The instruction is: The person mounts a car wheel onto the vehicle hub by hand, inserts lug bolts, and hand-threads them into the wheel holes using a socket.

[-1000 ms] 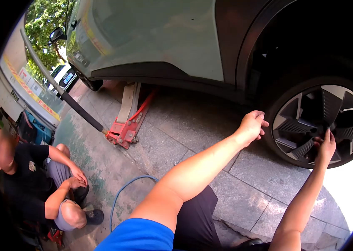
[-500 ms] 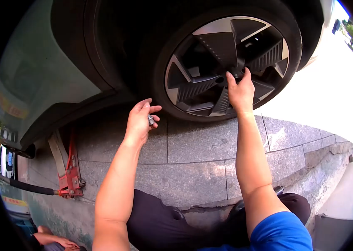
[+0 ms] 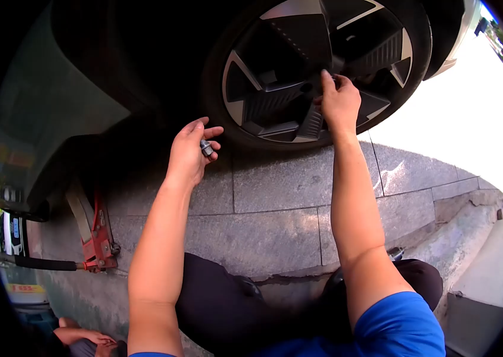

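Note:
A car wheel (image 3: 311,47) with dark and silver spokes fills the upper middle of the view, its tire (image 3: 251,138) just above the paving. My left hand (image 3: 191,152) is beside the tire's lower left, with a metal lug nut (image 3: 206,148) held against the palm by the curled lower fingers; the index finger and thumb stick out. At the wheel's center, my right hand (image 3: 341,104) has its thumb and fingers bent together by the lug holes. Whatever is between those fingertips is hidden by the hand and the dark spokes.
A red floor jack (image 3: 100,247) stands under the car's side at left, its black-sleeved handle (image 3: 46,263) reaching left. Grey paving slabs (image 3: 263,235) lie below the wheel. A curb edge (image 3: 466,232) is at right. Another person's hands (image 3: 98,338) show at the lower left.
The view has shifted, so the wheel sits higher in the picture. My right hand stays at the wheel's center, its fingers now more curled. My left hand still has the lug nut.

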### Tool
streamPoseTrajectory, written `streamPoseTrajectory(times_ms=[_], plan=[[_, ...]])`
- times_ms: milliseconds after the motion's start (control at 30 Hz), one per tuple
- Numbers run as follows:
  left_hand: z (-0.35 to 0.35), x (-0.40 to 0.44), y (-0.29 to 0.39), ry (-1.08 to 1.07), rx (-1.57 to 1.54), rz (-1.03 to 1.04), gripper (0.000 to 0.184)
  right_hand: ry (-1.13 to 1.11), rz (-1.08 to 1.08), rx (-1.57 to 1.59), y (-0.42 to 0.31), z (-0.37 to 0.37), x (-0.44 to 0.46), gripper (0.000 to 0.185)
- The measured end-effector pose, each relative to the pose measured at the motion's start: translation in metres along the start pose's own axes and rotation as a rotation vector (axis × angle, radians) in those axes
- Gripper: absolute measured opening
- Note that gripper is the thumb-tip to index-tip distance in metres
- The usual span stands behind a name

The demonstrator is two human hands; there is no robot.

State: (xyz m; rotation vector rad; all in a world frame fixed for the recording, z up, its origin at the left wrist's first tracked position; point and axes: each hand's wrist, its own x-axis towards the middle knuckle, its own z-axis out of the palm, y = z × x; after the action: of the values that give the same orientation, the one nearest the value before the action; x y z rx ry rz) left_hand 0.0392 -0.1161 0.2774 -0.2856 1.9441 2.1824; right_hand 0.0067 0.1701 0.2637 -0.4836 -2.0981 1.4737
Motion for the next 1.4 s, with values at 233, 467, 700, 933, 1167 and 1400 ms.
streamPoseTrajectory(times_ms=[233,467,700,933,1167,1400], plan=[[-0.004,-0.002,0.002,0.000,-0.041,-0.026,0.036,0.232,-0.583,-0.450,0.015,0.006,0.003,0.060],[-0.017,0.005,0.003,0.020,-0.054,0.021,0.034,-0.033,-0.026,0.058,0.024,0.000,0.013,0.052],[-0.015,0.003,0.005,0.040,-0.059,0.011,0.036,-0.227,0.284,0.612,0.018,-0.005,0.006,0.052],[-0.018,0.006,0.001,0.031,-0.065,-0.007,0.036,0.166,-0.511,-0.383,0.014,0.010,0.005,0.049],[-0.013,0.008,-0.001,0.021,-0.067,-0.022,0.037,-0.083,0.204,0.248,0.016,0.002,0.010,0.052],[-0.014,0.008,-0.003,0.022,-0.075,-0.020,0.036,-0.156,0.318,0.532,0.002,0.001,0.007,0.042]])
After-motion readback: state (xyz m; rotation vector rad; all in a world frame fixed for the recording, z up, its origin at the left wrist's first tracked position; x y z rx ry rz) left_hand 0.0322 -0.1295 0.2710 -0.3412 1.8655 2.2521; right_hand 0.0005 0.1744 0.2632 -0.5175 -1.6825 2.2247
